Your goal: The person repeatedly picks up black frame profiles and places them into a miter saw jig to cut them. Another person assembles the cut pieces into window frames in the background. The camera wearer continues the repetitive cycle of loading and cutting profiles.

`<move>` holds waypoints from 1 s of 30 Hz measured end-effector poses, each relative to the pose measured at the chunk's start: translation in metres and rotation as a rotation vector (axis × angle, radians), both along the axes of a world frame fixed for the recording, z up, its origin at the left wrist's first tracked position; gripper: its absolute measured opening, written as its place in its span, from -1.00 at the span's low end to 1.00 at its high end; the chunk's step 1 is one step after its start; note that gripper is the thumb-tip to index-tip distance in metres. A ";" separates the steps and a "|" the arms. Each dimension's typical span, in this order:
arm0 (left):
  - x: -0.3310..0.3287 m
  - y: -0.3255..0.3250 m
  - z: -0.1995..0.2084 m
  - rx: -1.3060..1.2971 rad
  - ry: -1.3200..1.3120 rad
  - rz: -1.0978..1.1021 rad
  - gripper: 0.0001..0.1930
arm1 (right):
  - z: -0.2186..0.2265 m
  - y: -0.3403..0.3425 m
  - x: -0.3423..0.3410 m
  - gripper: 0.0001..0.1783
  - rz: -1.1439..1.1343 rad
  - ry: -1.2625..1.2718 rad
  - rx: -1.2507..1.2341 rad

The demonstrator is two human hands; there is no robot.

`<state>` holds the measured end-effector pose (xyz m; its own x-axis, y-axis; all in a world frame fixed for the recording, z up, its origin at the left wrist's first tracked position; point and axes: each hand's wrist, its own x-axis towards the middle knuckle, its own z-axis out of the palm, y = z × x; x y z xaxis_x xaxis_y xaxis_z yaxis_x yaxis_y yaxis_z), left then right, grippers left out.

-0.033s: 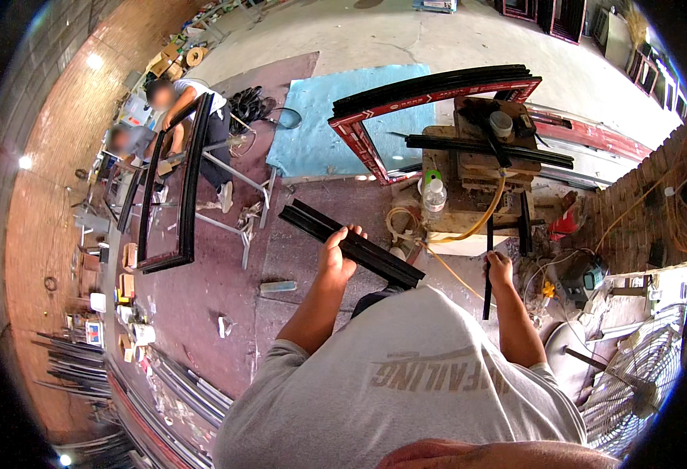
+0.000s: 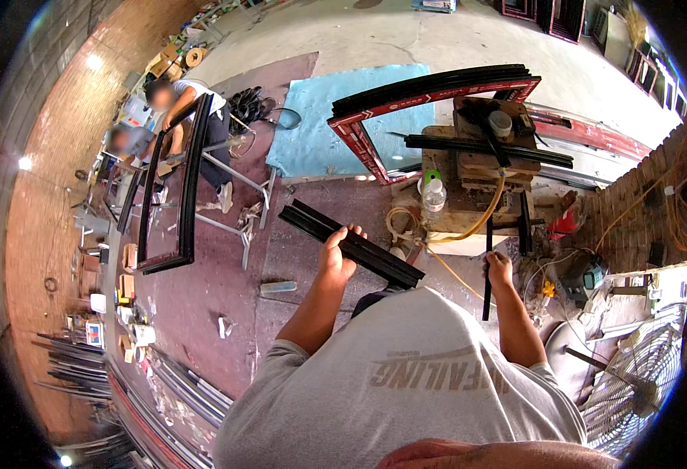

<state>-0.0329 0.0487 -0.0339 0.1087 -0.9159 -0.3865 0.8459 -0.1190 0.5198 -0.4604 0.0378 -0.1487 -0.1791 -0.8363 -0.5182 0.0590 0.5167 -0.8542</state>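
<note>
My left hand is closed around a thick, grooved black frame profile, which slants across in front of my body. Between the fingers of my right hand hangs a thin black strip, nearly upright. Just beyond that hand stands a wooden work block, with another black profile lying across its top. A large red and black frame rests behind and beside the block. My hands are well apart, and the two held pieces do not touch.
A clear bottle and a yellow hose are at the block. Cords trail over the floor near a caged fan at lower right. At left, a person handles a black frame on a metal stand. A blue sheet lies ahead.
</note>
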 end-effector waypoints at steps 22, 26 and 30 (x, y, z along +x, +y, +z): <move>-0.001 -0.014 -0.018 0.049 -0.133 -0.087 -0.82 | -0.043 0.102 -0.082 -0.79 -0.306 -0.221 0.416; -0.003 -0.014 -0.009 0.060 -0.167 -0.088 -0.78 | 0.000 0.082 -0.054 -0.80 -0.039 -0.171 0.288; 0.001 -0.013 -0.008 0.052 -0.166 -0.113 -0.79 | 0.020 0.051 -0.028 -0.65 0.010 -0.180 0.178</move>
<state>-0.0316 0.0360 -0.0415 0.0726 -0.9053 -0.4184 0.7287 -0.2383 0.6420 -0.4885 0.0890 -0.1289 -0.0627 -0.7301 -0.6805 0.1958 0.6596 -0.7257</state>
